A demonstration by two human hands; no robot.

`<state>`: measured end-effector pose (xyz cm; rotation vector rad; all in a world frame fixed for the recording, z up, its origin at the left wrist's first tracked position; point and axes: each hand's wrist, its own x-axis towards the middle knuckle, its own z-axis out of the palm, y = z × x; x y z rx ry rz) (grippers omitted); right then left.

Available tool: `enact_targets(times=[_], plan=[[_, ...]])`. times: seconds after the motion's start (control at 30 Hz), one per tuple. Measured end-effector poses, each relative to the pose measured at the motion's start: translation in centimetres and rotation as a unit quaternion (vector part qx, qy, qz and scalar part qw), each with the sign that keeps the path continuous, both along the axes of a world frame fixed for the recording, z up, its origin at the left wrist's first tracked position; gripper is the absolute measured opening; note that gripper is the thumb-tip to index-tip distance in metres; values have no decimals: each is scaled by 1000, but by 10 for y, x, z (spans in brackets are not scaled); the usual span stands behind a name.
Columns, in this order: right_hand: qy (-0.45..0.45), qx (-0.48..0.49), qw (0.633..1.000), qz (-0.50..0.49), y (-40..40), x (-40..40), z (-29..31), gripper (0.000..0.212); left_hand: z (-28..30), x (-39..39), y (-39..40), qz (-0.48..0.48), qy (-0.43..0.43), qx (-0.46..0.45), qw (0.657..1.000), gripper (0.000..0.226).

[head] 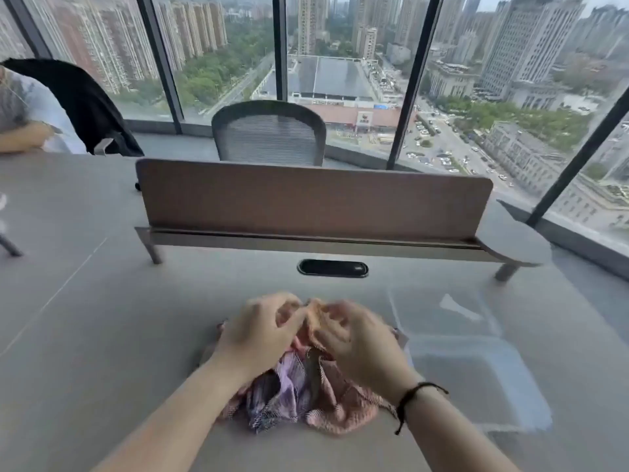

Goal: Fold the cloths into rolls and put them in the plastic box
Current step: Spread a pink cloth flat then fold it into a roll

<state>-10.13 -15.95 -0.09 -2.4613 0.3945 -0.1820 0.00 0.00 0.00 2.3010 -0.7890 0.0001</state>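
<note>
Two bare forearms reach in from the bottom edge, the right one wearing a thin black cord bracelet at the wrist. Between them, on the smooth grey desk, lies a crumpled heap of checked woven cloths in pink, lilac and dark grey, bunched and loose with no roll formed in it. One salmon-pink cloth is lifted off the top of the heap and pinched between both hands. The left hand is closed on its left side, fingers curled over the fabric; the right hand grips the right side, thumb and fingers pressed together on a fold. Motion blur softens the fingertips, so the exact pinch is hard to read.

Just to the right of the heap, touching or nearly touching it, sits the clear rectangular plastic box, with what looks like its transparent lid lying flat behind it. Further back stand a brown low divider panel and a black oval cable port set in the desk, then a grey mesh office chair against floor-to-ceiling windows.
</note>
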Motion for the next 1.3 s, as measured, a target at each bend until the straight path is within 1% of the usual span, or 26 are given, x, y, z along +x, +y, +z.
enact_targets(times=[0.07,0.1,0.13,0.17,0.2,0.27,0.37,0.43,0.5,0.57,0.63,0.67,0.7,0.77,0.83,0.9,0.93,1.0,1.03,1.1,1.13,1.2,1.3], plan=[[28,-37,999,2,8,-6,-60,42,-54,-9,10,-10,23,47,999,14],[42,-43,998,7,13,-14,-94,45,-86,-13,16,-20,29,60,998,16],[76,-44,996,15,19,-23,-123,50,-113,-20,21,-27,50,77,995,16],[87,-53,995,22,23,-29,-153,55,-141,-24,25,-25,44,74,996,18],[77,-77,994,24,29,-33,-177,58,-164,-27,29,-27,33,77,996,21],[9,-142,990,3,34,-36,-210,53,-202,-29,32,-29,-24,65,997,24],[-79,-207,975,4,36,-38,-232,46,-227,-38,35,-53,-141,31,988,31],[-107,-216,971,5,32,-38,-232,48,-224,-36,36,-45,-167,29,985,40],[-134,-199,971,2,32,-42,-225,47,-221,-38,41,-49,-185,52,980,47],[-180,-152,972,-22,34,-50,-215,37,-217,-42,48,-62,-186,83,977,56],[-242,-99,963,-66,38,-64,-206,23,-215,-50,52,-56,-160,119,978,63],[-262,-58,959,-92,42,-72,-203,21,-214,-54,54,-45,-148,133,979,63],[-272,-10,956,-113,47,-80,-200,23,-215,-56,55,-35,-138,138,980,63],[-254,91,954,-129,55,-94,-195,24,-210,-64,58,-34,-120,106,987,65],[-229,146,957,-103,61,-104,-186,28,-203,-72,61,-90,-97,23,991,69],[-208,151,965,-47,70,-115,-164,38,-184,-93,62,-181,-52,-71,980,73],[-205,141,968,-17,75,-120,-152,42,-172,-105,63,-220,-24,-107,969,69],[-227,95,969,20,79,-126,-125,47,-146,-121,64,-250,-3,-147,957,49],[-237,68,969,27,80,-127,-115,48,-136,-124,65,-244,-11,-156,957,37],[-256,13,966,26,79,-130,-96,43,-110,-125,70,-196,-59,-173,963,18],[-261,-3,965,20,78,-131,-90,39,-100,-122,75,-175,-77,-184,964,15],[-264,-20,964,8,75,-135,-84,31,-82,-121,86,-153,-94,-200,963,18],[-246,-32,969,-10,61,-140,-83,13,-66,-120,103,-123,-122,-180,968,15]])
